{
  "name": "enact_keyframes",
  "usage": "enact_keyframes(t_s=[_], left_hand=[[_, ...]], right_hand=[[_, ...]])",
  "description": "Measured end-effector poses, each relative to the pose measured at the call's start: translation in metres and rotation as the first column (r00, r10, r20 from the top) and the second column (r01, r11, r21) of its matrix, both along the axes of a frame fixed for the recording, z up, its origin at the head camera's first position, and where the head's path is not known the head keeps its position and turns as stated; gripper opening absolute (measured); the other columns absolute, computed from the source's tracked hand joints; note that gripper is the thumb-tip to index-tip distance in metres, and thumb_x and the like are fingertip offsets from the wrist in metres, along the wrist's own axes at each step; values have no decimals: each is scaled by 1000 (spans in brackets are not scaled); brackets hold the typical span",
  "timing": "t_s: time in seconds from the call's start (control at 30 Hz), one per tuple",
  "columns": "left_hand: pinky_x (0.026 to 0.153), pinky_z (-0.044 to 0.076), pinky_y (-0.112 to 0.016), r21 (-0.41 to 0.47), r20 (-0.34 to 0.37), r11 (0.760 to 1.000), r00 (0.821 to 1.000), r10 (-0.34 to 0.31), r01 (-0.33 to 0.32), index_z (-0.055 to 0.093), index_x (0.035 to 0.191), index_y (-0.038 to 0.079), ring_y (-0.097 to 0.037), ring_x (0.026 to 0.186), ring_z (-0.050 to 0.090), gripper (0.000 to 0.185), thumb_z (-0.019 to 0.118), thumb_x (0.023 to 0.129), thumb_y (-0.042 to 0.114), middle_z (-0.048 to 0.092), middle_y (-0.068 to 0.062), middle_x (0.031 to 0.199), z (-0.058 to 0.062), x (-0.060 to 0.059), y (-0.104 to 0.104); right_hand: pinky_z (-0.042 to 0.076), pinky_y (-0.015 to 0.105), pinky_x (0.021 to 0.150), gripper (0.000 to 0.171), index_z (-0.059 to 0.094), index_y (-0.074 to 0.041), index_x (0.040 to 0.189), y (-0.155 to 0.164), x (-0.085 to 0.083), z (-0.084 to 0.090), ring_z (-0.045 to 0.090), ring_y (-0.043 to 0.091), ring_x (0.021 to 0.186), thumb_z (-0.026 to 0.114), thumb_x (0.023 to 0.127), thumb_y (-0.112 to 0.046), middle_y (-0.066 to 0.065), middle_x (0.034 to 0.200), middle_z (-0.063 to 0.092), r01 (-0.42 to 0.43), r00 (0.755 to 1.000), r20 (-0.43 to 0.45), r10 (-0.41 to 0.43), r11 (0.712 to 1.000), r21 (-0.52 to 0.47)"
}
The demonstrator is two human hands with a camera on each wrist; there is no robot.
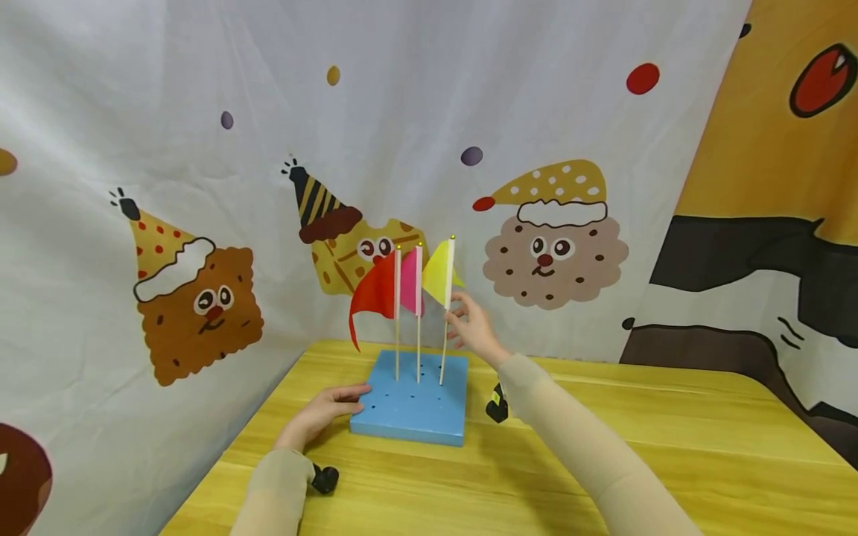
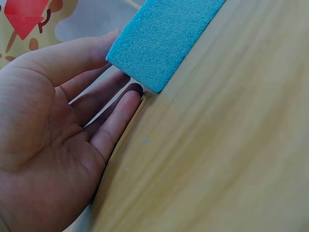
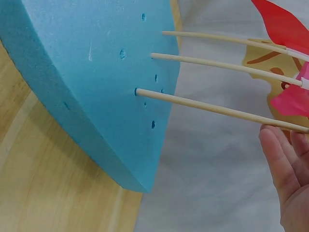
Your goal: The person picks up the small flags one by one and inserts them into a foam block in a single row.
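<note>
A blue foam block with several small holes lies on the yellow wooden table. Three flags on thin wooden sticks stand in it: red, pink and yellow. My left hand lies flat beside the block's left side, its straight fingers touching the block's corner. My right hand hovers open just right of the yellow flag's stick, fingers straight and close to it, holding nothing. The block fills the right wrist view's left.
A cloth backdrop printed with cartoon biscuits hangs close behind and to the left of the table. Wrist cameras show as small black items near both forearms. The table's right half stretches away bare wood.
</note>
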State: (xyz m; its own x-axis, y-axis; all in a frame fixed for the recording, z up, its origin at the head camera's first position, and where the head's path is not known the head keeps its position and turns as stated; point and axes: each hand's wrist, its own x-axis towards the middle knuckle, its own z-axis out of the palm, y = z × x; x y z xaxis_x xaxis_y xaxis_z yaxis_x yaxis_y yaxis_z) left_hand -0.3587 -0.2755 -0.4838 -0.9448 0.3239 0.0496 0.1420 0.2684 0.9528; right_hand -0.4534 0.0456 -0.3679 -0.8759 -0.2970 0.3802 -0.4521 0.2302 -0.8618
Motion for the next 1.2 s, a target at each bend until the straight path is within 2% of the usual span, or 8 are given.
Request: enact_keyframes(t_s=[0.17,0.37,0.43,0.57,0.67,0.9,1.07,1.2], left_hand=[[108,34,-49,-1,4,1000,1000,6,-6,55,139,6,-37,134,38,46,64,95,18,37,-18,151,1,1,0],[108,35,-48,0,-4,1000,1000,-6,6,55,138,5,-38,135,36,45,63,95,16,37,-19,151,0,2,1],[108,35,-48,-1,-4,1000,1000,-6,6,55,138,5,-38,135,36,45,64,95,16,37,-18,150,0,2,1],[107,35,-47,1,0,1000,1000,1,-1,56,138,5,-37,135,37,45,64,95,17,39,-17,150,0,1,2],[107,35,-47,5,2,1000,1000,2,-2,56,137,5,-37,134,37,45,65,95,17,40,-17,149,0,0,2],[108,34,-48,10,12,1000,1000,-7,7,56,138,5,-37,134,38,46,64,95,18,40,-17,149,-1,-1,4],[108,33,-49,10,13,1000,1000,-19,18,56,138,6,-37,134,38,45,64,95,17,39,-17,150,-2,-3,9],[108,33,-50,8,13,1000,1000,-17,17,56,138,5,-37,134,38,46,64,95,17,39,-17,150,-1,-5,11]], right_hand=[[57,42,53,33,51,-15,130,2,-2,-4,65,46,74,58,99,-12,20,100,64,-9,1000,-4,9,1000,11],[57,51,62,35,50,-15,132,3,-3,-12,68,26,66,59,99,-15,23,103,63,-21,999,25,20,999,28],[56,54,64,35,50,-15,133,3,-3,-13,67,24,66,59,99,-16,23,104,63,-20,999,36,19,999,25],[55,56,67,37,49,-14,133,4,-3,-13,68,24,67,59,98,-19,26,108,62,-23,998,52,22,1000,14],[56,53,64,38,50,-14,134,5,-3,-13,69,26,68,61,98,-21,24,106,64,-27,998,57,26,1000,14],[57,51,63,40,50,-14,135,12,-3,-19,68,41,80,61,98,-22,17,103,65,-40,996,74,39,999,12],[57,49,62,42,47,-9,138,37,4,-21,67,43,82,57,100,-22,25,115,61,-53,991,120,52,999,-1],[56,55,64,40,46,-2,137,66,19,-17,67,44,81,54,101,-17,26,112,62,-22,990,142,23,1000,-7]])
